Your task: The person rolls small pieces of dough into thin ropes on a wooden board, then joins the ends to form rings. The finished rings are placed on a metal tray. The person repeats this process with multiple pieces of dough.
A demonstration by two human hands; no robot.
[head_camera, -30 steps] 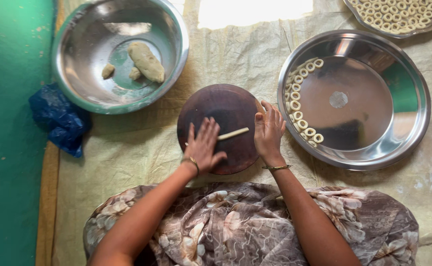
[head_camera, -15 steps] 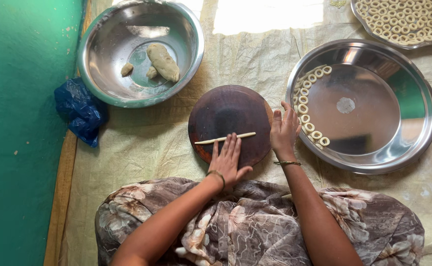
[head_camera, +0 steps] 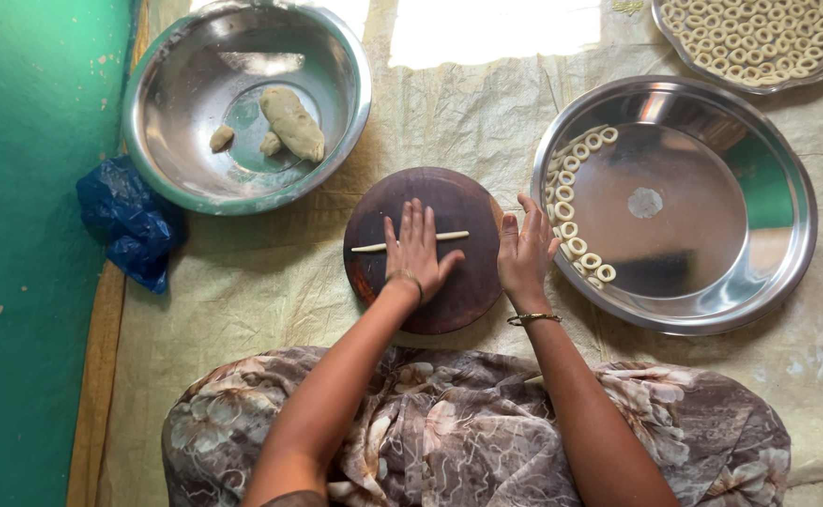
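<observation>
Left hand (head_camera: 416, 249) moved up onto dough rope (head_camera: 374, 247); grip spread flat.

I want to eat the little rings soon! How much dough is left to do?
Done: a row of rings lies along the left edge of the big steel pan, and a tray at the top right is full of them. In hand: the left hand presses a thin dough rope on the round board; the right hand rests at the board's right edge. Left: three dough lumps in the bowl.
</observation>
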